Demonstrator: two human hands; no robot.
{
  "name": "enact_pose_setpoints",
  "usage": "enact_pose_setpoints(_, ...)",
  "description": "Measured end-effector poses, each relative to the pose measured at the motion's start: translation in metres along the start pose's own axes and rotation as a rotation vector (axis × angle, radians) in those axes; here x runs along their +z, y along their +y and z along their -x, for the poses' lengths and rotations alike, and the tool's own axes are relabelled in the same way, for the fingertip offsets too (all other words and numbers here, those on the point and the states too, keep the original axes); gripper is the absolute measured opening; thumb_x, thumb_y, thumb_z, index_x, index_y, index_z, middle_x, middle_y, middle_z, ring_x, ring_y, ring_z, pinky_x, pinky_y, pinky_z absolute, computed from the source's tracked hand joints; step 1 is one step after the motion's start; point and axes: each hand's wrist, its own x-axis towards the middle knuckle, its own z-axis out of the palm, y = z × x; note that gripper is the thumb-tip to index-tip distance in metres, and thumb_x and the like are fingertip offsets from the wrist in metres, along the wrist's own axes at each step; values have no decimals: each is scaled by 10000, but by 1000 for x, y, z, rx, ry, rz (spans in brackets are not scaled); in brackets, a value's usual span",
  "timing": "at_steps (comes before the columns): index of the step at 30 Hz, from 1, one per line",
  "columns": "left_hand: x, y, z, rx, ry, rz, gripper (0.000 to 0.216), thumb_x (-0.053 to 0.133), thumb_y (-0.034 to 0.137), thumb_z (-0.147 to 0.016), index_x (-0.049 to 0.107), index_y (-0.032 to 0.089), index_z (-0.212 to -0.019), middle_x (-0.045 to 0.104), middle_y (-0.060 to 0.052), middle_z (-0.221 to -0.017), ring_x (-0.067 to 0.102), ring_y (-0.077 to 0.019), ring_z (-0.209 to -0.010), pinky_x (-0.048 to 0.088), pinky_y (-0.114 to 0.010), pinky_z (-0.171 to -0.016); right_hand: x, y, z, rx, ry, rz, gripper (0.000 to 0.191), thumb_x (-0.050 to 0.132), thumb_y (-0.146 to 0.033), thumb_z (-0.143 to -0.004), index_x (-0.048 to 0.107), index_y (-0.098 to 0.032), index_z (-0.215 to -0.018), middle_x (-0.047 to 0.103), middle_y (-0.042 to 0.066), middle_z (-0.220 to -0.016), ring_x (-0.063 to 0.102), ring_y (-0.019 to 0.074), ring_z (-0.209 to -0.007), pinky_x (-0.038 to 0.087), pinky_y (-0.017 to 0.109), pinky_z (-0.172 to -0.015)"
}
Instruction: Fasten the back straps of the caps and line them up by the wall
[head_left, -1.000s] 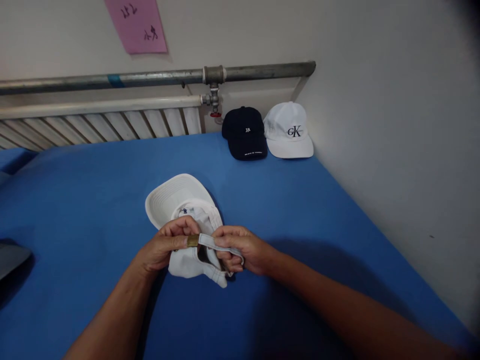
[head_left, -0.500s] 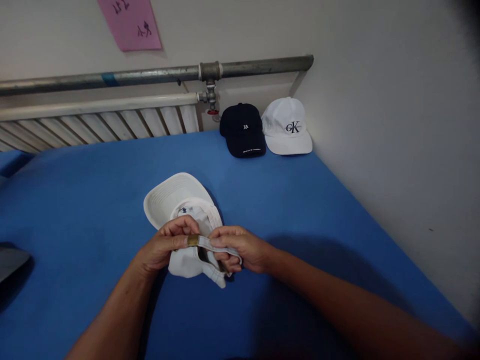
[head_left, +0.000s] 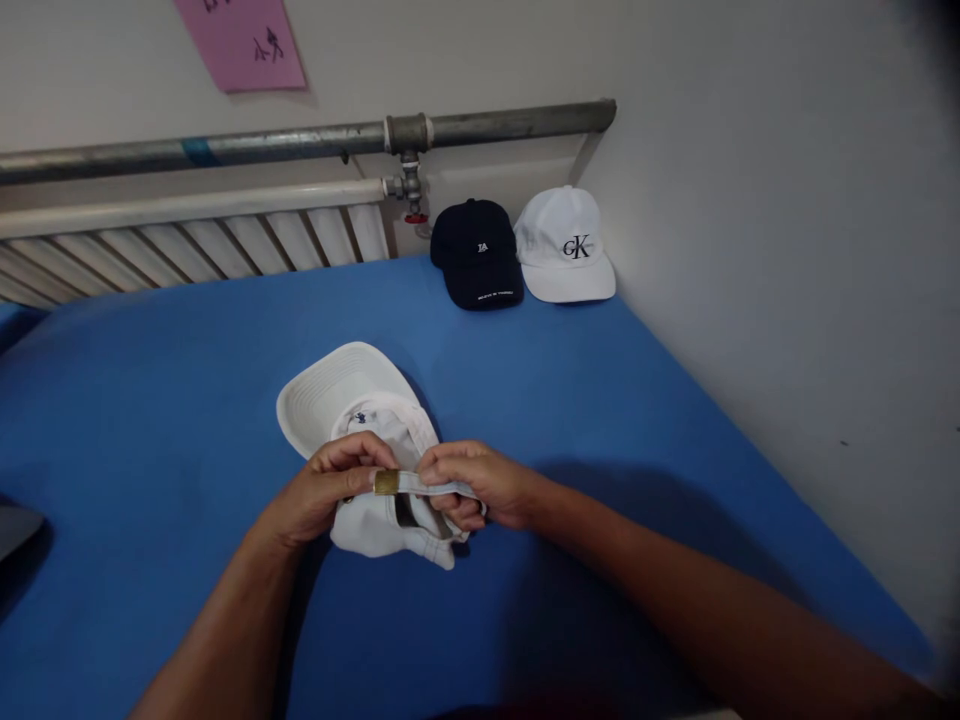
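Your right hand, pinching a white cloth strap, has edged toward the rectangular brass-coloured buckle your left hand pinches; white brimmed fabric cap beneath; slackening could free the strap.

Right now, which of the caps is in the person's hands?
The pale cap showing its inside: left hand at its buckle, right hand on its strap. The black cap and the white lettered cap rest untouched.
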Motion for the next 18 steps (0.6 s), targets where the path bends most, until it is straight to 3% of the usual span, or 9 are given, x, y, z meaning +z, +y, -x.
enact_pose_setpoints(7,0,-1,-1,-34,-22,-29,185,812,324,-701,722,172,-753,644,11,-648,547,-75,-574,424,-154,-549,-4,-1,0,-32,-76,81,67,541,-193,-787,530,-171,-724,472,-77,-490,312,38,-338,253,160,-323)
enact_pose_setpoints(13,-1,-1,0,9,-46,-25,174,796,318,-726,721,171,-780,633,17,-642,527,-62,-558,412,-139,-533,-9,4,-2,-126,-17,165,112,629,-253,-803,604,-151,-842,621,-27,-604,427,48,-357,296,167,-324)
enact_pose_setpoints(18,-1,-3,-1,17,-70,-33,130,795,278,-728,730,174,-768,661,10,-671,563,-65,-590,435,-134,-560,-8,6,-3,-84,-33,192,122,664,-255,-778,612,-152,-818,596,-47,-561,414,39,-339,294,153,-321)
